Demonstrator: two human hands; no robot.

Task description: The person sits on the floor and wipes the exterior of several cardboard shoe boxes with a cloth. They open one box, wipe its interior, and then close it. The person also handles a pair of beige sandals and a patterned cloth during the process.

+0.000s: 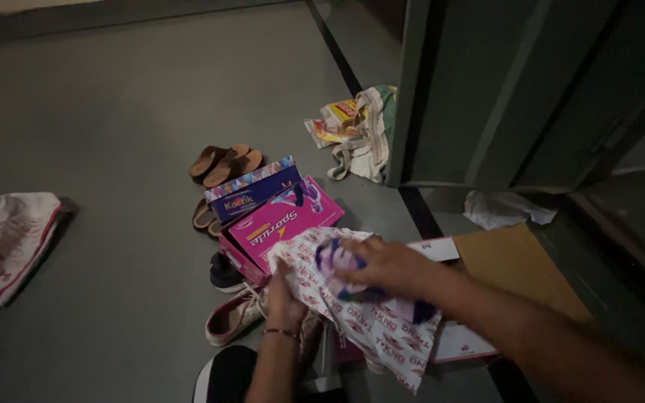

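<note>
My right hand point(384, 266) presses down on a purple and blue shoe point(337, 261) that lies half wrapped in white tissue paper with red print point(382, 336). Its fingers curl over the shoe's top. My left hand point(283, 302) grips the left edge of the same paper, fingers closed on it, with a thin bracelet at the wrist. The paper and shoe rest over an open white shoe box point(453, 339). Just behind them lies a pink shoe box point(281, 220).
A blue shoe box point(251, 190) sits behind the pink one, brown sandals point(222, 164) beyond. A worn sneaker point(231, 317) and a dark shoe point(224, 275) lie left of my hands. A cloth sack point(5, 246) is far left; a bag with packets point(356, 130), a metal cupboard point(516, 89), a cardboard sheet point(516, 261) right.
</note>
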